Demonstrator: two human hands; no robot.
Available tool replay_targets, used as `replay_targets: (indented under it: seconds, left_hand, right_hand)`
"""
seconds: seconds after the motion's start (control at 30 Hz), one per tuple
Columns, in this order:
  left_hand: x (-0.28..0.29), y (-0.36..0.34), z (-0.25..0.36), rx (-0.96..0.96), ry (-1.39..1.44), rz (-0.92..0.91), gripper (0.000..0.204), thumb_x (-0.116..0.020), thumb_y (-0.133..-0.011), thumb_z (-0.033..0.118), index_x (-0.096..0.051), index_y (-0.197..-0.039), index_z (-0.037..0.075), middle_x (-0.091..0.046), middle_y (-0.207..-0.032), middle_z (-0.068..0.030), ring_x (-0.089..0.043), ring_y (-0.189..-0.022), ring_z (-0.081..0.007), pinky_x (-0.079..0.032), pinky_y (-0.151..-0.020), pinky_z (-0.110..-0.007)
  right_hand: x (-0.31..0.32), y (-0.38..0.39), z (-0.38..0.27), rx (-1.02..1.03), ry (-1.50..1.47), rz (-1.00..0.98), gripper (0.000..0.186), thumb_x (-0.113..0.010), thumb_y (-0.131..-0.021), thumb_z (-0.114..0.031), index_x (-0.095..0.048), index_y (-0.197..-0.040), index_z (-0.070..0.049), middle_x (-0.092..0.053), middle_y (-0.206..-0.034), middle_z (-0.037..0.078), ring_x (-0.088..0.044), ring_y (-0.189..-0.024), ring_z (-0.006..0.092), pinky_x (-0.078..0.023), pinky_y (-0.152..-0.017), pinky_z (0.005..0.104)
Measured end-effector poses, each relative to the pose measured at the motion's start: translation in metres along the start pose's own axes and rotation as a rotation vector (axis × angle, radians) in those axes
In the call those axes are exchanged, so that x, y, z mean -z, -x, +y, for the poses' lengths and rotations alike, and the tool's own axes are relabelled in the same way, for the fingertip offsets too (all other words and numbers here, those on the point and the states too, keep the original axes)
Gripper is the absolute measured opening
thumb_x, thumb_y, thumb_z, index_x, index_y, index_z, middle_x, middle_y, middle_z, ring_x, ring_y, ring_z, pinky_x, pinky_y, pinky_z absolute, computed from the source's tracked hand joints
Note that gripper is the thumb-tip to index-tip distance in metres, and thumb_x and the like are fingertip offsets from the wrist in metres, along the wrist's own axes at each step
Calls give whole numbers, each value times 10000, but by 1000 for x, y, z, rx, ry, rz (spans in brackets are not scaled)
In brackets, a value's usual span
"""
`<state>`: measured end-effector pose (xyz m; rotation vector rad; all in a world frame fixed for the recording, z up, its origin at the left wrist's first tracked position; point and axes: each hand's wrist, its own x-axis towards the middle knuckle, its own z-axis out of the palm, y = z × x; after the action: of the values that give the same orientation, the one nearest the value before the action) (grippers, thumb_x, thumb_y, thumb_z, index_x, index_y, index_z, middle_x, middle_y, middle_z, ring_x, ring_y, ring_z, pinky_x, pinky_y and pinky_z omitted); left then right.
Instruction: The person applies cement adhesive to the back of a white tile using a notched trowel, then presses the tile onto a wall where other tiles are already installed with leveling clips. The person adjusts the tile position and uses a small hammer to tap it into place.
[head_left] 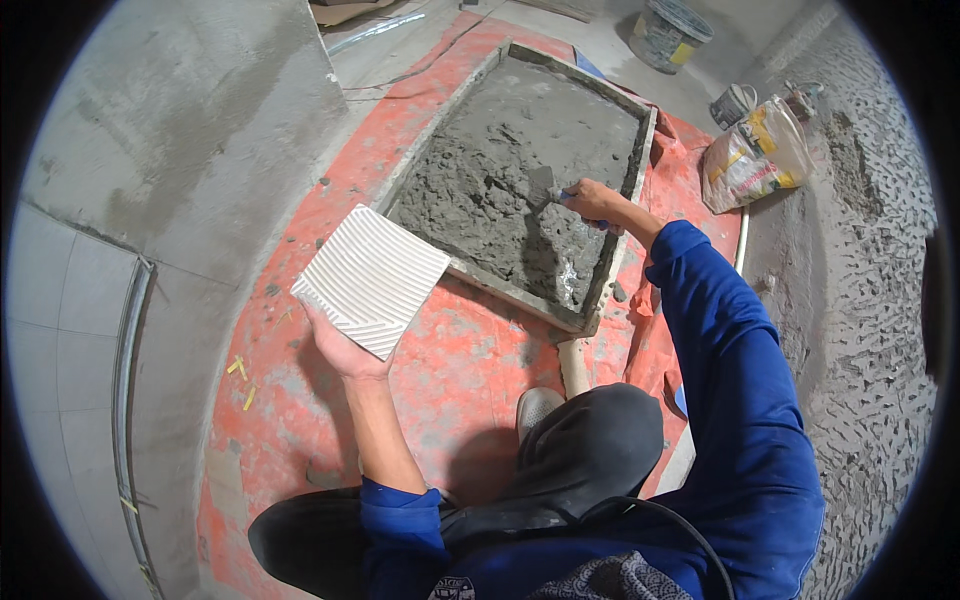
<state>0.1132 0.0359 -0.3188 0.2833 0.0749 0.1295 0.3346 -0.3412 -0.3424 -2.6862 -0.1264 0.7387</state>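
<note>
Nearest, along the bottom edge of the frame, a blue top [500,568] with a patterned cloth [625,580] and a black cord [690,540] across it. Just above, dark trousers [585,445], legs folded, on a red sheet [470,345] spread over the floor.

Up from the lower left, a bare left forearm [385,435], tilted slightly leftward; left hand [345,350] bent back at the wrist, palm beneath a pale square tile [375,275] left of centre. Supported from below at its near edge, ridged face up; one digit visible at the left edge, the rest hidden underneath, so cannot tell how far spread.

Up from the lower right, a long blue sleeve [720,330], elbow bent, reaching leftward. At its end, right of centre, right hand [600,203] with knuckles up, fingers closed around the handle of a trowel [541,185], blade pointing left over grey mortar [480,180]; cannot tell about contact between the two.

Around the mortar, a shallow rectangular trough [515,298], slanting across the upper centre; lumpy contents nearer, smoother ones at the far end.

Farther, toward the upper right, a printed bag [760,155], then a small pail [733,105], then a large bucket [672,35].
</note>
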Motion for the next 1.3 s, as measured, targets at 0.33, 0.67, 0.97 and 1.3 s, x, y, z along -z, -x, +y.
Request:
replay_targets:
  seconds: [0.33, 0.67, 0.97, 1.3]
  left_hand:
    - [-4, 2, -1, 35, 96, -109, 705, -297, -1025, 570, -359, -1492, 46, -422, -1502, -181, -460, -1333, -388, -434, -1078, -550]
    - [-2, -5, -15, -3, -54, 20, 710, -284, -1025, 573, -343, -1503, 51, -409, -1514, -178, -440, -1356, -388, -417, -1089, -557]
    - [11, -15, -25, 16, 20, 34, 665, -324, -1030, 554, -406, -1463, 56, -487, -1458, -149, -504, -1305, -344, -432, -1077, -519]
    - [-4, -10, -19, 63, 53, -81, 630, -285, -1054, 493, -408, -1446, 15, -509, -1424, -182, -519, -1280, -370, -431, -1084, -529]
  right_hand:
    - [-42, 22, 13, -199, -805, -182, 290, -600, -983, -311, -637, -1106, -51, -550, -619, 53, -516, -406, 138, -396, -353, 298]
    - [-63, 66, 11, -55, -1173, -201, 468, -574, -997, -311, -492, -1413, -112, -538, -651, 27, -454, -385, 95, -361, -329, 265]
    - [-11, 151, -28, 282, -767, 75, 596, -647, -939, -291, -462, -1480, -122, -529, -739, -11, -464, -540, 68, -376, -451, 250]
    - [-75, 135, -45, 875, -82, 519, 647, -684, -828, -15, -520, -1426, -198, -495, -801, 92, -543, -698, 299, -471, -640, 386]
